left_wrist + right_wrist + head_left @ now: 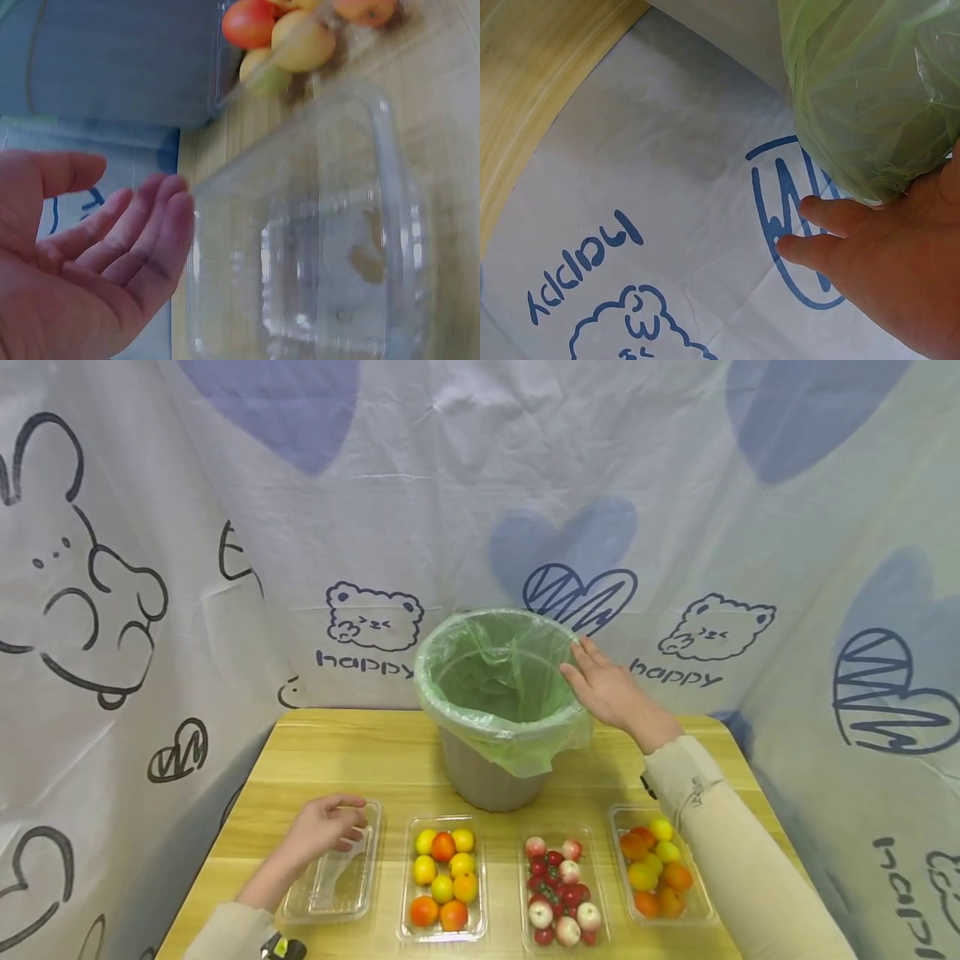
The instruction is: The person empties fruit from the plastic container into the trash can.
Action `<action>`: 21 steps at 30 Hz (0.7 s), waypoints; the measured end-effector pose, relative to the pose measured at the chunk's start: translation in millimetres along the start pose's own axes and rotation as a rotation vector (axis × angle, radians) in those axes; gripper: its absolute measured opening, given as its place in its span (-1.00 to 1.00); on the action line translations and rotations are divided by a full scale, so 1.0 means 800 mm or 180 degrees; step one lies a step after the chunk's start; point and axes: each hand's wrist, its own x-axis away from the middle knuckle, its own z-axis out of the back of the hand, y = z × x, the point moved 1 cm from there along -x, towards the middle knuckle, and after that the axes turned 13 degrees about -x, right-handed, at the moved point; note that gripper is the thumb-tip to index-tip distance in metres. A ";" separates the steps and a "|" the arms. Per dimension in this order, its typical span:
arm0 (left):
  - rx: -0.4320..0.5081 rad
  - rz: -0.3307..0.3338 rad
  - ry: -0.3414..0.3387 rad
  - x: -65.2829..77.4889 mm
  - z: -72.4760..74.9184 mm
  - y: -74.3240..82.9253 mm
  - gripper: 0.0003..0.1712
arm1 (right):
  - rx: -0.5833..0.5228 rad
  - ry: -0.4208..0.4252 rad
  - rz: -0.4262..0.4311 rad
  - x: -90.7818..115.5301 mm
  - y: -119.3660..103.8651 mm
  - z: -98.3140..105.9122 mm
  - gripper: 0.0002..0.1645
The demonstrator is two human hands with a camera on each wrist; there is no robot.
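A grey bin (pixel 491 777) stands at the back of the table, with a thin green plastic bag (pixel 517 747) lining it and folded over its rim. At the rim's right side, my right hand (pixel 611 689) rests against the bag. Two of its fingers (pixel 825 255) stretch out straight past the bag in the right wrist view. My left hand (pixel 330 827) hovers over a clear plastic tray (pixel 330 893) at the left, holding nothing. Its fingers (pixel 161 240) are loosely bent, with the thumb apart from them. No fruit shows in that tray.
Along the front are a clear tray (pixel 406 893) of yellow and orange fruits, one (pixel 527 910) of red and pale pink fruits, and another (pixel 701 906) of yellow and orange fruits under my right forearm. A printed cloth (pixel 465 527) hangs behind the wooden table (pixel 322 752).
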 end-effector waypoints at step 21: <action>0.0338 -0.0075 -0.0756 -0.004 -0.057 0.003 -0.45 | -0.0025 0.0010 0.0009 -0.003 0.004 -0.002 -0.12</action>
